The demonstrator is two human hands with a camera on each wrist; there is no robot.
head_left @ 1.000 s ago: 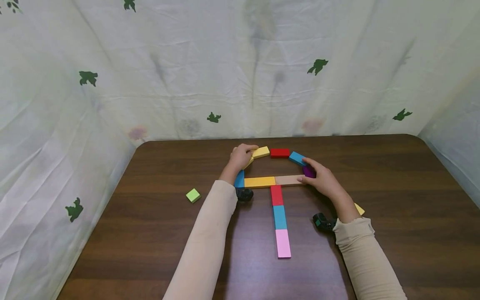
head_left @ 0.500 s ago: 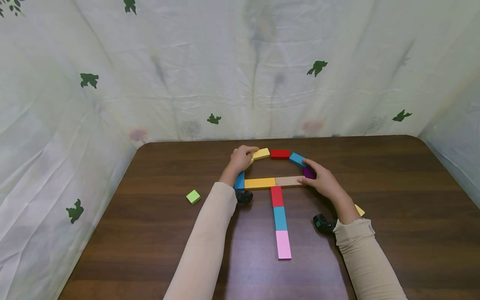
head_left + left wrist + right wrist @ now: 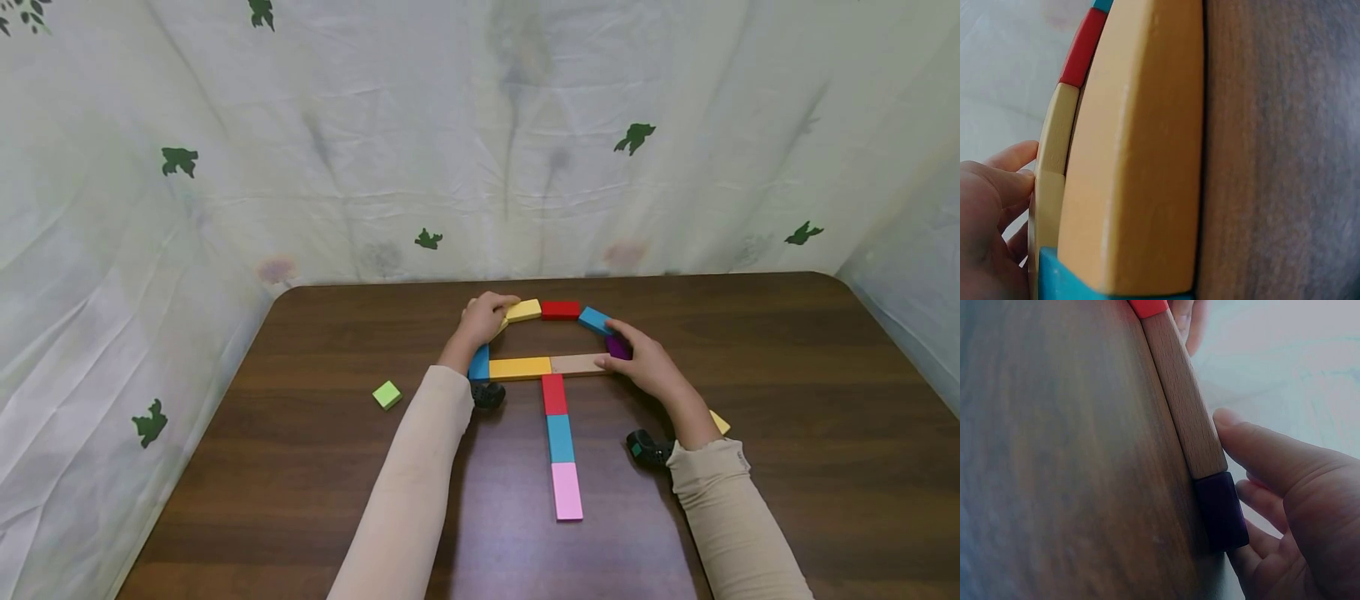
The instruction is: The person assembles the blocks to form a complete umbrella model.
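Note:
In the head view, wooden blocks form an arch over a crossbar and a stem. My left hand [image 3: 480, 321] touches the outer side of the pale yellow block [image 3: 1055, 128] and its neighbour, index finger stretched along them. A blue block [image 3: 478, 363] lies by that wrist. My right hand [image 3: 651, 360] spans the arch's right end: its thumb is at the plain wood block [image 3: 577, 364], its index finger by the blue slanted block [image 3: 595, 321]. The purple block [image 3: 1221, 511] sits between thumb and fingers. A red block [image 3: 560, 310] tops the arch.
A yellow block [image 3: 519, 369] continues the crossbar. Red [image 3: 554, 394], blue [image 3: 560, 438] and pink [image 3: 567, 492] blocks make the stem. A green block [image 3: 387, 395] lies left on the wooden table [image 3: 300, 500]; a yellow block [image 3: 720, 422] shows behind the right wrist. Cloth hangs behind.
The whole scene sits very slightly lower in the head view. Both hands and the blocks keep their places relative to one another.

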